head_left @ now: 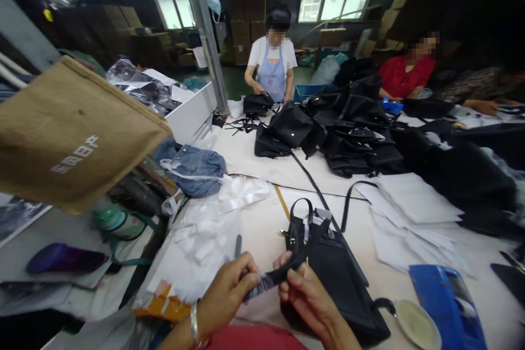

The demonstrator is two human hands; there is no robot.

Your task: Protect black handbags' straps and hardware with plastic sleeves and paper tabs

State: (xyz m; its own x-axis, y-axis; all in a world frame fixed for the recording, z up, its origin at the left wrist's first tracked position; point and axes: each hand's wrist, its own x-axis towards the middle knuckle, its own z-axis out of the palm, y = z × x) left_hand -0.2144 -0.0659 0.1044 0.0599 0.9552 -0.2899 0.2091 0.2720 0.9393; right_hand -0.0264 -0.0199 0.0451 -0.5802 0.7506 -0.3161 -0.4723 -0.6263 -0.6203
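A black bag with gold-coloured fittings lies on the table close in front of me. My left hand, with a silver bangle at its wrist, is closed on the end of a black strap, where a clear wrapping shows. Further along the same strap, my right hand pinches it over the bag's left side. The bag's top handle loop stands up beyond my hands. A thin grey stick-like thing shows just behind my left hand.
White wrapping lies at left, paper sheets at right. A blue packet and round dish are at near right. Black bags pile up beyond. A person in an apron stands across the table; another wears red.
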